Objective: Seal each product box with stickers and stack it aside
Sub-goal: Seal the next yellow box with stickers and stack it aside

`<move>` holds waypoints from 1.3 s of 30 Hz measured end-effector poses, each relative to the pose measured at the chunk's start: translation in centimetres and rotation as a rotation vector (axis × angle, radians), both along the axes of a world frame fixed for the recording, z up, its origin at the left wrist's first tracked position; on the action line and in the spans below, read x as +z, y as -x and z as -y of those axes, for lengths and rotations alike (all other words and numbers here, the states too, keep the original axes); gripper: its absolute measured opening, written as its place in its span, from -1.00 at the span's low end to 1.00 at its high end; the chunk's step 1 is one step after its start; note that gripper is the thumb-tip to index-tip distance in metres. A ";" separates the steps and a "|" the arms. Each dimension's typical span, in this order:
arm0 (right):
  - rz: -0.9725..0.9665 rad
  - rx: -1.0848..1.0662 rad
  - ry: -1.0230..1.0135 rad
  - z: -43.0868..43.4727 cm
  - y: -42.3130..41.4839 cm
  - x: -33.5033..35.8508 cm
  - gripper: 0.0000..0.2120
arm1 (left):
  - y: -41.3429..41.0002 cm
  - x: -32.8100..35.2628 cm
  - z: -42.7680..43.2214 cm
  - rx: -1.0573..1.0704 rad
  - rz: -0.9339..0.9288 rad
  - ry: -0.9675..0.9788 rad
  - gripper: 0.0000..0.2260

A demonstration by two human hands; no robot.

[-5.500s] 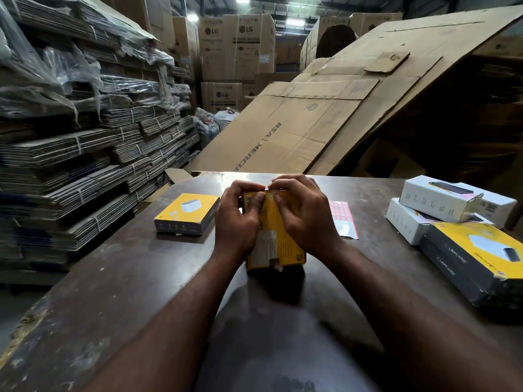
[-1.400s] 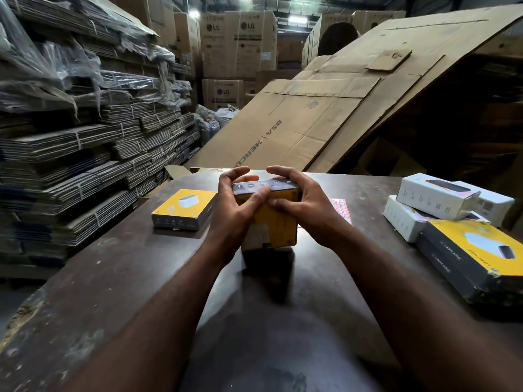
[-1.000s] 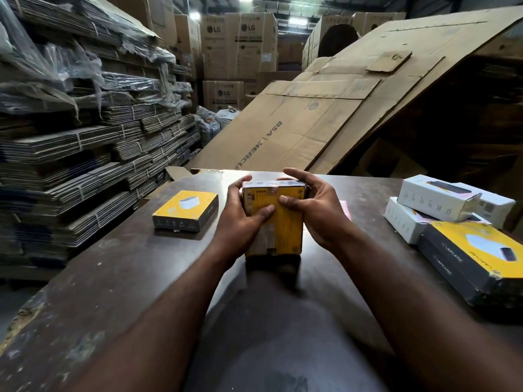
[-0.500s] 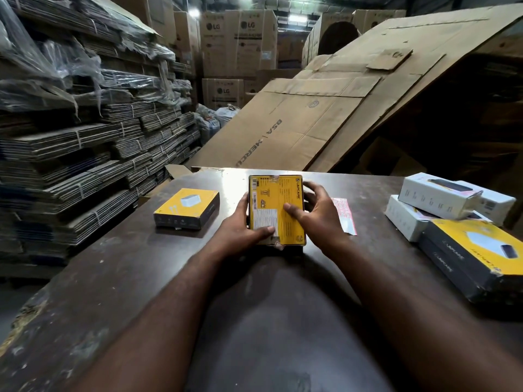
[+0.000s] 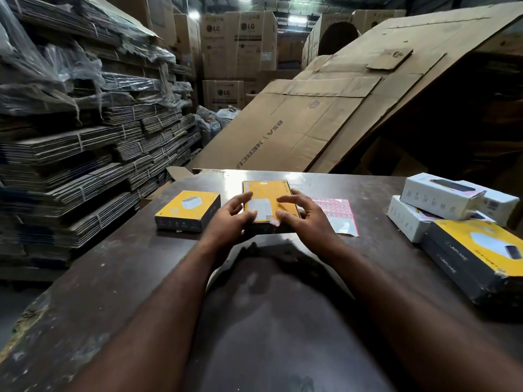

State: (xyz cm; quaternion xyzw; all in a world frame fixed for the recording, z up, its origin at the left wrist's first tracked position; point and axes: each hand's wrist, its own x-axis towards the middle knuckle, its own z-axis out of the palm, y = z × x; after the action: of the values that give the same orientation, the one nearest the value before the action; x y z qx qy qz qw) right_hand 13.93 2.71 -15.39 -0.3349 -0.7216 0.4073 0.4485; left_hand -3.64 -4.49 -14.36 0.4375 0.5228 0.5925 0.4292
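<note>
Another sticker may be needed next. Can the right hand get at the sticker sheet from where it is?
Probably yes. The sticker sheet lies flat on the table just right of the right hand, with nothing on it or between them.

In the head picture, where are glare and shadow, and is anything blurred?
Head view: ceiling-light glare on the far part of the table; dark shadow below the forearms; left hand and right hand slightly motion-blurred over the yellow box; carton stacks at left look bowed by the wide lens.
</note>
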 end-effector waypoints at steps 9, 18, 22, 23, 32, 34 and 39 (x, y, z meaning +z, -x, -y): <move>-0.018 0.075 0.013 0.2 0.2 0.4 -0.82 | -0.7 0.3 0.8 -0.056 0.155 -0.087 -0.64; 0.207 0.007 -0.240 1.0 0.3 0.0 -0.66 | -0.3 0.0 -0.4 0.235 0.071 -0.051 -0.84; 0.200 -0.101 -0.410 1.1 0.3 -0.1 -0.76 | -0.4 -0.4 -0.7 0.289 -0.042 -0.105 -0.85; 0.192 -0.115 -0.478 1.1 0.3 0.0 -0.79 | -0.4 -0.5 -0.7 0.315 -0.095 -0.121 -0.83; 0.170 -0.147 -0.780 1.1 0.4 -0.4 -0.93 | -0.3 -0.8 -0.5 0.444 -0.485 -0.190 -0.83; 0.171 -0.161 -0.791 1.1 0.4 -0.4 -0.93 | -0.4 -0.7 -0.4 0.441 -0.493 -0.180 -0.80; 0.153 -0.151 -0.697 1.0 0.5 -0.4 -0.99 | -0.4 -0.6 -0.2 0.457 -0.551 -0.192 -0.86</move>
State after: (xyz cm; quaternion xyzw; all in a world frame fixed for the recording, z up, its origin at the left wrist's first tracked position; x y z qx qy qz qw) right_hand 13.46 1.66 -15.75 -0.2436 -0.8219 0.0765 0.5091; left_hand -3.27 -4.29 -15.00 0.4908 0.6449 0.5796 0.0860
